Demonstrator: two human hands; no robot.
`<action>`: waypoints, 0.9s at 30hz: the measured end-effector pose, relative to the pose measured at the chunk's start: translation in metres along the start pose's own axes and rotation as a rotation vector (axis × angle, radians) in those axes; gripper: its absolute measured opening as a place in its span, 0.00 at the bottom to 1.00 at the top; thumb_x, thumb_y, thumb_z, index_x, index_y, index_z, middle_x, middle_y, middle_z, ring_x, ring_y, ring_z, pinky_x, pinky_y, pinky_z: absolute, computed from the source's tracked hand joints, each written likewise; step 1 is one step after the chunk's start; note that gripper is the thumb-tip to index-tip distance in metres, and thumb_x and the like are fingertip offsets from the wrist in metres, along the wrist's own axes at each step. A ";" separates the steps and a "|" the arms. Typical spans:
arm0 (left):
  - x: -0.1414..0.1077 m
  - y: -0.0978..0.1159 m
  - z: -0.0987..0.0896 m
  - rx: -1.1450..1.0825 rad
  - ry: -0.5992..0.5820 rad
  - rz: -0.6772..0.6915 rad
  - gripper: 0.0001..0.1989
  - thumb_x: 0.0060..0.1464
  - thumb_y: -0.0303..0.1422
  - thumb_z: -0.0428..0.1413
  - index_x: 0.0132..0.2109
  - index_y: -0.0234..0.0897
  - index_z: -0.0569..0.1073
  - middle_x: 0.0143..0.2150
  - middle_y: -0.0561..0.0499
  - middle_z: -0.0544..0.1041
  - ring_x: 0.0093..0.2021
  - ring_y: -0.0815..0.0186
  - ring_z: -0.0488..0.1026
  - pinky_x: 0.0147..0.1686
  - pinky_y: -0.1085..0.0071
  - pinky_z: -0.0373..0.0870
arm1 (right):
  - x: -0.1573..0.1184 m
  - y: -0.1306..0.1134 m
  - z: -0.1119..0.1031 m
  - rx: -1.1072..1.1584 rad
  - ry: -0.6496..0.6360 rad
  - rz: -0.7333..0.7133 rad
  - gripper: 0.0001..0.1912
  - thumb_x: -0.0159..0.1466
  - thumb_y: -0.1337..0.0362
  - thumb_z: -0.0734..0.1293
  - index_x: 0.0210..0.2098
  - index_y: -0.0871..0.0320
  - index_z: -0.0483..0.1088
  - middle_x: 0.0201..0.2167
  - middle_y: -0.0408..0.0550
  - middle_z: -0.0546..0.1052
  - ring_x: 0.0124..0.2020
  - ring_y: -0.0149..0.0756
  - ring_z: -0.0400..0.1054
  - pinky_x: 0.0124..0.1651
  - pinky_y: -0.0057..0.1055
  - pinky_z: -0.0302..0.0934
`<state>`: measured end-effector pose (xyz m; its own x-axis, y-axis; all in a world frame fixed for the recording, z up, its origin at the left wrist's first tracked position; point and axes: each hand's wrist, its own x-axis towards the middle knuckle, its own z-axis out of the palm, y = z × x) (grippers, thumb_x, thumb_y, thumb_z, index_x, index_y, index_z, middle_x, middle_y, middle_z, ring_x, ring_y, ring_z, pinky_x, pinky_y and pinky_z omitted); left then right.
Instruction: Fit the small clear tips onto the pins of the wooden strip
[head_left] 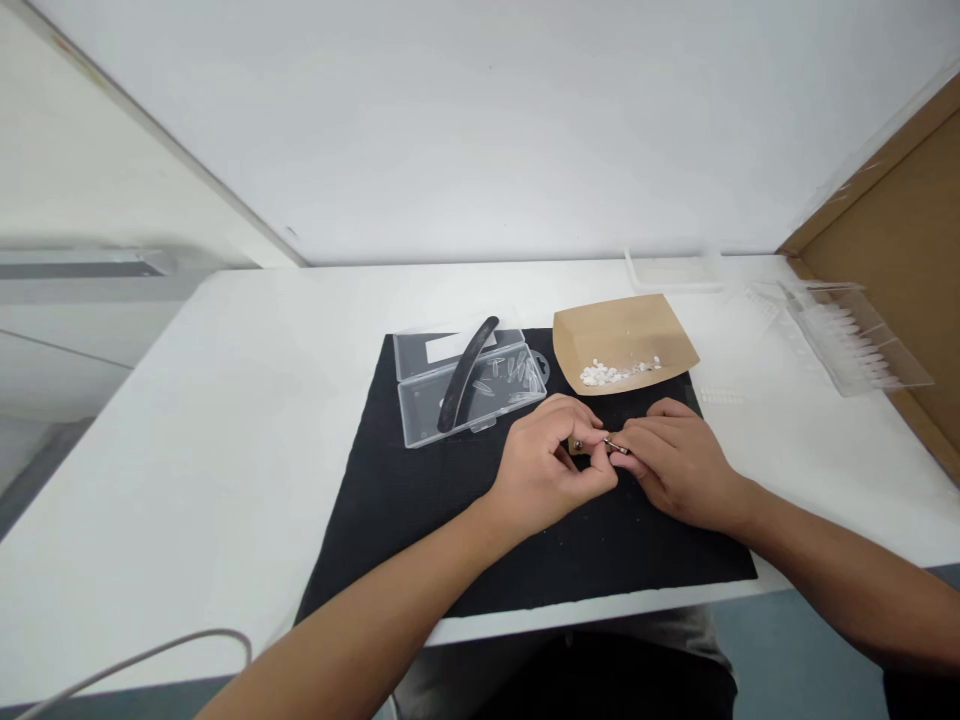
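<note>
My left hand (pixel 553 462) is closed in a pinch over the black cloth (pixel 420 520), its fingertips meeting those of my right hand (pixel 679 460). What the left fingers pinch is too small to make out. My right hand is closed around a small shiny metal tool (pixel 616 446), which looks like a nail clipper. A small brown piece with a round metal part (pixel 577 446) shows behind the left fingers. Beyond my hands, a cardboard tray (pixel 626 335) holds small white pieces (pixel 600 374).
An open clear plastic case (pixel 420 408) with clear nail tips lies on the cloth, a curved black file (pixel 466 375) across it. Another clear box (pixel 855 340) of tips stands at the right, near a brown panel (pixel 900 220). A cable (pixel 150 652) runs along the near left edge.
</note>
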<state>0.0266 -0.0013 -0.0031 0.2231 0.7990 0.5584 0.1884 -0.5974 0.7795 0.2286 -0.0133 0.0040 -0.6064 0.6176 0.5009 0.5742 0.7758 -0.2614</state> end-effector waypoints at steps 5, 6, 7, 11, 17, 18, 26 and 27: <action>-0.001 0.001 -0.001 -0.024 -0.012 -0.018 0.07 0.50 0.20 0.60 0.31 0.37 0.73 0.31 0.51 0.79 0.34 0.66 0.80 0.24 0.77 0.72 | -0.002 0.000 0.001 0.040 -0.013 0.015 0.15 0.79 0.64 0.58 0.37 0.56 0.69 0.26 0.42 0.75 0.26 0.33 0.63 0.38 0.35 0.53; -0.001 0.001 -0.001 -0.030 -0.017 -0.017 0.07 0.49 0.20 0.60 0.31 0.37 0.73 0.31 0.51 0.79 0.34 0.66 0.80 0.24 0.77 0.72 | -0.002 0.000 0.001 0.053 -0.021 0.023 0.15 0.79 0.63 0.58 0.37 0.56 0.69 0.25 0.41 0.74 0.26 0.32 0.63 0.38 0.35 0.53; -0.001 0.000 -0.001 -0.038 -0.020 -0.014 0.07 0.49 0.20 0.60 0.31 0.37 0.73 0.30 0.51 0.79 0.34 0.66 0.80 0.23 0.78 0.71 | -0.003 0.000 0.001 0.068 -0.029 0.032 0.15 0.79 0.63 0.57 0.37 0.56 0.69 0.25 0.41 0.74 0.25 0.32 0.63 0.38 0.35 0.53; 0.001 -0.001 -0.002 -0.072 -0.020 0.010 0.08 0.48 0.20 0.61 0.32 0.37 0.73 0.30 0.51 0.79 0.34 0.66 0.79 0.21 0.80 0.68 | -0.003 0.000 -0.001 0.134 -0.040 0.062 0.15 0.80 0.61 0.57 0.39 0.57 0.69 0.26 0.40 0.74 0.25 0.32 0.62 0.39 0.35 0.53; 0.002 0.000 -0.002 -0.076 -0.020 0.014 0.07 0.49 0.20 0.60 0.31 0.36 0.73 0.29 0.50 0.78 0.33 0.67 0.79 0.22 0.79 0.69 | -0.003 -0.001 0.000 0.241 -0.061 0.110 0.15 0.80 0.61 0.57 0.40 0.56 0.69 0.26 0.40 0.75 0.26 0.32 0.63 0.39 0.34 0.53; 0.002 0.000 -0.002 -0.076 -0.020 0.014 0.07 0.50 0.20 0.60 0.31 0.36 0.73 0.29 0.50 0.78 0.32 0.67 0.78 0.23 0.79 0.70 | -0.003 -0.001 0.000 0.254 -0.066 0.117 0.15 0.80 0.61 0.57 0.40 0.56 0.69 0.27 0.40 0.75 0.26 0.32 0.63 0.39 0.34 0.53; 0.002 0.002 -0.002 -0.124 -0.035 -0.051 0.07 0.50 0.20 0.60 0.29 0.35 0.72 0.29 0.50 0.79 0.32 0.68 0.78 0.23 0.81 0.68 | -0.004 0.000 -0.002 0.341 -0.127 0.172 0.15 0.79 0.63 0.56 0.36 0.55 0.66 0.26 0.39 0.73 0.26 0.32 0.62 0.40 0.33 0.53; 0.001 0.002 -0.002 -0.139 -0.040 -0.070 0.07 0.50 0.20 0.60 0.29 0.35 0.73 0.30 0.49 0.79 0.32 0.68 0.78 0.22 0.82 0.66 | -0.004 -0.001 -0.002 0.351 -0.125 0.177 0.15 0.79 0.63 0.56 0.35 0.55 0.66 0.26 0.38 0.73 0.26 0.32 0.62 0.40 0.33 0.53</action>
<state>0.0256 -0.0014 -0.0001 0.2522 0.8333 0.4919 0.0708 -0.5229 0.8495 0.2316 -0.0162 0.0043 -0.5894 0.7398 0.3245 0.4660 0.6395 -0.6114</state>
